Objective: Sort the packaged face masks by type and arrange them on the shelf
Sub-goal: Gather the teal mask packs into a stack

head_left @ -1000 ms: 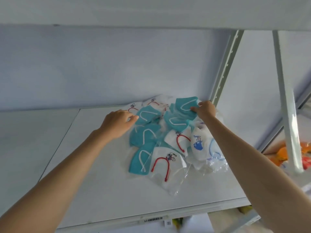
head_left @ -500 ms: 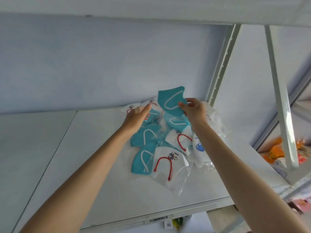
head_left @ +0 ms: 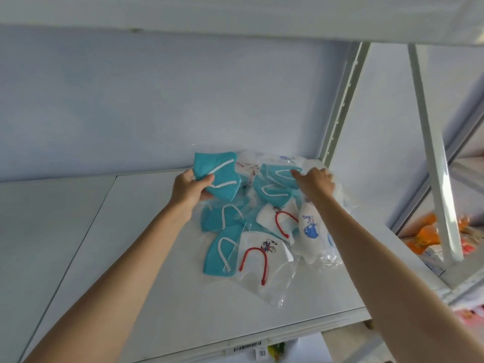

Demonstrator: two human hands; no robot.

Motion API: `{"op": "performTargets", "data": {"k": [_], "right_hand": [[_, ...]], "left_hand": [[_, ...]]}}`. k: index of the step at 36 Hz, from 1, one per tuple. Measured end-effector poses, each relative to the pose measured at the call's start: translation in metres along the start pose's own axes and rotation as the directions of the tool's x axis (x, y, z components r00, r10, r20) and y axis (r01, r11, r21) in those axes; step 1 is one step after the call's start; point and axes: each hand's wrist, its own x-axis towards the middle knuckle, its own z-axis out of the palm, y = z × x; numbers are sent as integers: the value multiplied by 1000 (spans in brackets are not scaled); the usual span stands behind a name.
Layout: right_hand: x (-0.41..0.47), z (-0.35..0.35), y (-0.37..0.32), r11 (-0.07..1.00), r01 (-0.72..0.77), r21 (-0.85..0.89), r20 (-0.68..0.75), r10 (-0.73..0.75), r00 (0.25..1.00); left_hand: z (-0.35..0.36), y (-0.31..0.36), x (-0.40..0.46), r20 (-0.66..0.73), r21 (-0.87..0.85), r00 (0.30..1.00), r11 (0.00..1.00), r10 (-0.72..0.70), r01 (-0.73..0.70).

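A pile of packaged masks lies at the back right of the white shelf (head_left: 146, 297). It holds several teal masks with white ear loops (head_left: 221, 254), white masks with red loops (head_left: 262, 254) and a white mask with a blue print (head_left: 311, 229). My left hand (head_left: 190, 191) grips one teal mask (head_left: 220, 175), lifted above the pile's left side. My right hand (head_left: 315, 183) reaches onto the back of the pile with its fingertips on another teal mask (head_left: 280, 172); whether it grips that mask cannot be made out.
A perforated metal upright (head_left: 343, 100) stands right behind the pile. A slanted white brace (head_left: 434, 163) crosses at the right. Orange packets (head_left: 429, 234) lie on a lower shelf to the right. Another shelf board (head_left: 235, 14) hangs overhead. The shelf's front edge carries a barcode label (head_left: 247, 349).
The teal mask that my right hand lifted has passed to my left hand, which carried it left. My right hand has gone back to the rear of the pile.
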Motion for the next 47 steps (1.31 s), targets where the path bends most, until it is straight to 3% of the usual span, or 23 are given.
{"op": "performTargets", "data": {"k": [3,7,11,17,19,21,26,32,36,40,44,47], "right_hand": [[15,0,0,993,-112,34,184,104,977],[19,-13,-6,965,-191,177,260,141,955],[26,-16,-2,949,-108,298,151,65,986],[5,-36,-17,618,-12,786,-5,25,1000],[-15,-40,-30,466,25,884,2,-57,998],[-36,-35,-44,394,13,919,55,-159,986],[-67,6,-72,623,93,777,90,-256,962],[-52,28,-68,713,100,694,50,-185,981],[-15,25,-38,946,75,317,-115,-40,993],[9,26,-17,999,-45,12,-27,45,999],[25,26,-13,996,-63,57,75,59,995],[27,20,-16,984,-31,177,20,28,999]], "left_hand": [[-3,-1,0,6,54,1000,998,18,-19],[-6,-2,-1,25,108,999,994,33,-36],[-8,-6,1,38,133,999,991,5,-10],[-4,-12,3,-1,98,999,994,-54,54],[3,-12,3,-11,70,997,995,-74,75],[12,-9,2,8,41,996,995,-91,90],[27,-6,-3,103,0,986,991,-131,132],[26,-11,-3,31,-30,999,999,-20,21],[17,-12,-3,-26,-22,1000,1000,5,-6],[10,-14,-2,-57,-2,998,999,36,-36],[6,-17,2,-88,36,996,999,30,-27],[3,-19,5,-107,54,994,998,29,-24]]}}
